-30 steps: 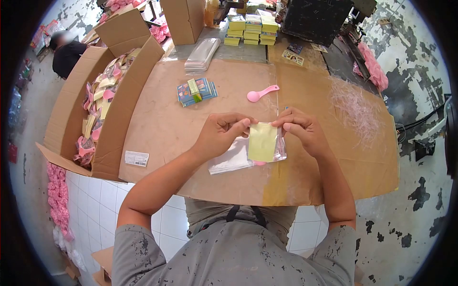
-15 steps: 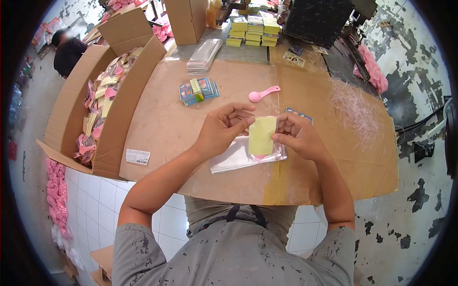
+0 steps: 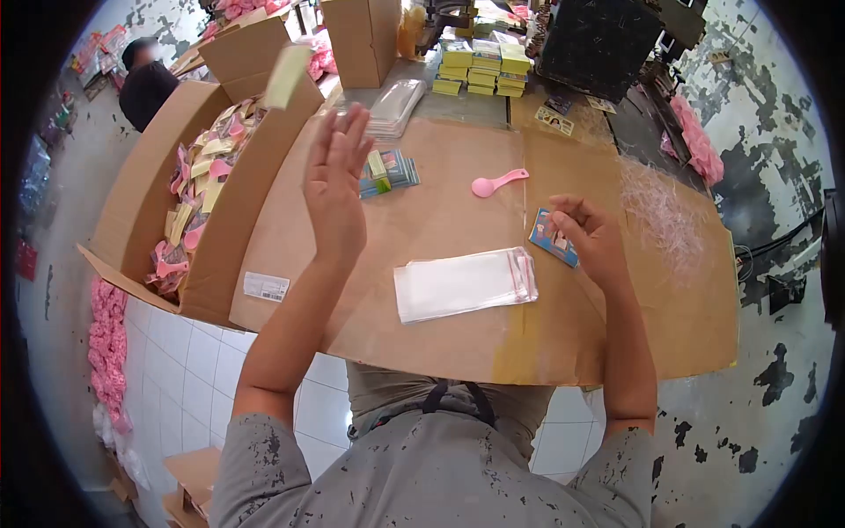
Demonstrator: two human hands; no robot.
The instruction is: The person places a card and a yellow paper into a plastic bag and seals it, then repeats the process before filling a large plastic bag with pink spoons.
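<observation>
My left hand [image 3: 339, 180] is raised over the left side of the table, fingers extended and holding nothing. Beyond its fingertips a blurred pale yellow packet [image 3: 288, 77] hangs in the air near the open carton. Over a blue card [image 3: 551, 238] on the right, my right hand [image 3: 591, 236] has its fingers curled; whether they grip the card is unclear. A stack of clear plastic bags [image 3: 465, 283] lies between my arms. Farther back is a pink spoon [image 3: 499, 182]. Blue card packs [image 3: 398, 172] sit partly behind my left hand.
An open carton [image 3: 231, 189] full of packets with pink spoons stands left. More clear bags [image 3: 396, 108], yellow card stacks [image 3: 480, 66] and a black box [image 3: 594, 48] are at the back. Shredded strands [image 3: 660, 207] lie right. A person [image 3: 148, 88] is far left.
My left hand has moved up and left and opened, and the yellow packet has left it toward the carton. My right hand has shifted right to the blue card.
</observation>
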